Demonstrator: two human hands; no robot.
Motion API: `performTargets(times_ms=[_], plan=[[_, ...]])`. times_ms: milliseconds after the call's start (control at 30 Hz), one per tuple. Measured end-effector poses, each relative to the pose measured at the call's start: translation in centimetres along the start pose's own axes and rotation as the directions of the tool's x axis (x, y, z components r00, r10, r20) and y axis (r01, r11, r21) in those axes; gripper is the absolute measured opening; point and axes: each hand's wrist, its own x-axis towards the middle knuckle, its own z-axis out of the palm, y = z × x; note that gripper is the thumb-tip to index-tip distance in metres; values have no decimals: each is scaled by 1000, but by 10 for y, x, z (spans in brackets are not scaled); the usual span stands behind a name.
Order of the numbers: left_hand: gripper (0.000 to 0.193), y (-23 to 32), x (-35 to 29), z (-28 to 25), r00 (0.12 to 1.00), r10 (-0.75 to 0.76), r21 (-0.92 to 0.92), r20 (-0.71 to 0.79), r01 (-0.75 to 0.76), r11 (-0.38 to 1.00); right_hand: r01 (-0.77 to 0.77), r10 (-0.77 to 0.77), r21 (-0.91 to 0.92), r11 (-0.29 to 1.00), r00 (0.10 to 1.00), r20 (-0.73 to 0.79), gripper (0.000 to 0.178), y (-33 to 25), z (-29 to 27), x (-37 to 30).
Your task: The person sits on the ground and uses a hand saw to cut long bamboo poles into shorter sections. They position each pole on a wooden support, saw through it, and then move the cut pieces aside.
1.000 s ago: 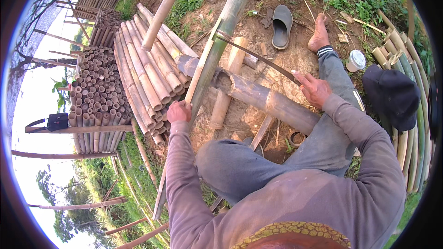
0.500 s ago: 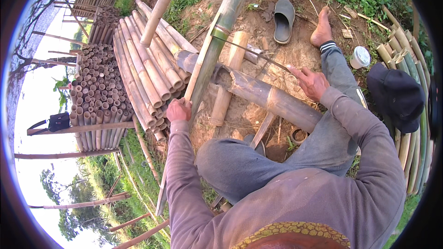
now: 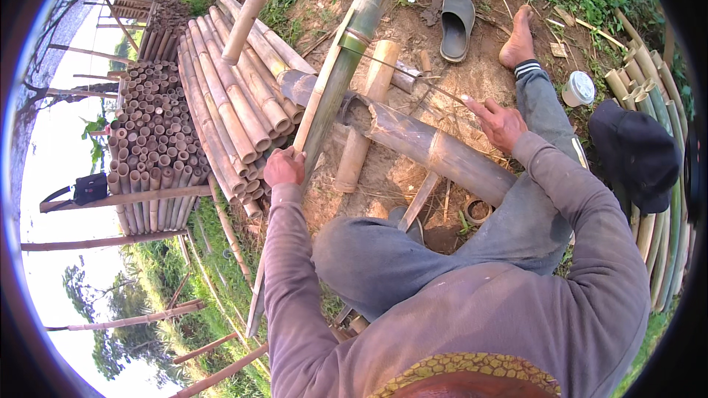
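A thick green bamboo pole (image 3: pixel 341 87) slants up and away in front of me. Along its left side lies a pale bamboo strip (image 3: pixel 320 91), its lower end in the closed fingers of my left hand (image 3: pixel 285 167). My right hand (image 3: pixel 499 125) is closed round the near end of a long, thin, dark blade-like tool (image 3: pixel 435 88), index finger stretched along it. The tool's far end reaches the pole just below a node; its exact kind is unclear. Under the pole, a large greyish bamboo tube (image 3: pixel 442 149) with a broken-out opening runs toward my leg.
Stacked bamboo poles (image 3: pixel 228 103) lie at left. A short bamboo piece (image 3: pixel 352 162) rests on the dirt. A grey slipper (image 3: pixel 457 26), a lidded white cup (image 3: pixel 578 90) and my bare foot (image 3: pixel 518 40) are at upper right. A dark cap (image 3: pixel 634 155) sits by more bamboo (image 3: pixel 667 250).
The whole view has shifted slightly, so things sit a little higher. Both hands keep their hold, and the tool's far end stays at about the same spot on the pole.
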Motion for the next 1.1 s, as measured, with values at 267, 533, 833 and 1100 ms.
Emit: performTargets(times_ms=[267, 533, 833, 1100], plan=[[42, 8, 1, -8, 1000, -13, -16, 26, 14, 1000, 10, -10, -6, 1000, 1000, -27, 69, 8, 5, -6], [32, 8, -3, -8, 1000, 15, -57, 7, -14, 998, -7, 6, -20, 1000, 1000, -12, 67, 3, 2, -4], [44, 11, -3, -7, 999, -37, -50, 30, 38, 998, -32, 33, -44, 999, 999, 3, 72, 8, -11, -29], [37, -4, -57, 9, 980, 50, -17, -192, -54, 998, -227, 392, 373, 900, 797, -460, 42, 31, -44, -66]])
